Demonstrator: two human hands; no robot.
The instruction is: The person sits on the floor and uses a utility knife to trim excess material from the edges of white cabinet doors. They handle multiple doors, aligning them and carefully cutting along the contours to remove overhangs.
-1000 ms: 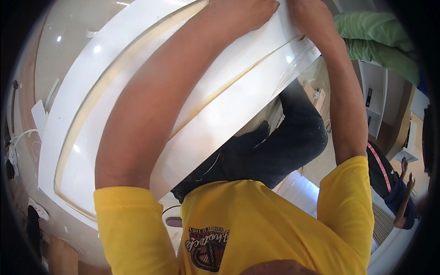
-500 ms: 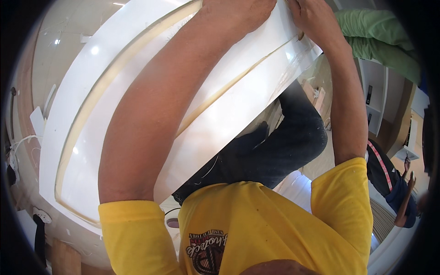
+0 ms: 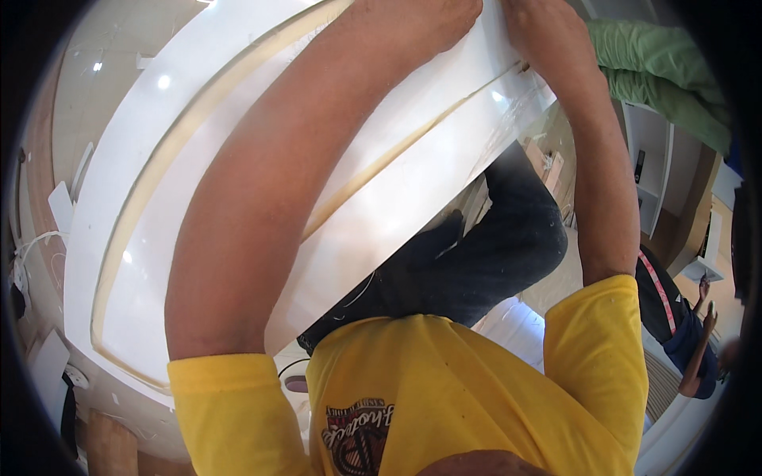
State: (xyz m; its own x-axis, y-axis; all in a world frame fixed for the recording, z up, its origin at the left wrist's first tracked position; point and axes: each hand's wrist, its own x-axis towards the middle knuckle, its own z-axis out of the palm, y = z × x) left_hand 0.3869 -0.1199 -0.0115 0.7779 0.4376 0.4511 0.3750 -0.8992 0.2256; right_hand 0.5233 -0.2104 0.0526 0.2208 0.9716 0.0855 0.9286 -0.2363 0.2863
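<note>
A large white panel (image 3: 349, 270) with a curved outer edge lies across the view under my arms. A tan strip (image 3: 151, 178) follows its curve, and a straight tan strip (image 3: 381, 165) runs diagonally over it. At the upper edge, my left hand (image 3: 444, 20) is over the panel's far part. My right hand (image 3: 548, 32) is just to its right, near the far end of the straight strip. The picture's upper edge cuts off the fingers of both hands, so whether they hold anything is hidden.
My bent leg (image 3: 508, 222) in dark trousers is beside the panel's near edge. Green-trousered legs (image 3: 651, 51) of another person are at the upper right, by a white shelf unit (image 3: 647, 159). A person in dark clothes (image 3: 686, 345) is farther right. A wooden board (image 3: 111, 444) lies lower left.
Both hands stay close together at the top, with only a slight shift. My right hand sits a little farther right in the picture; the panel's left edge appears slightly farther left.
</note>
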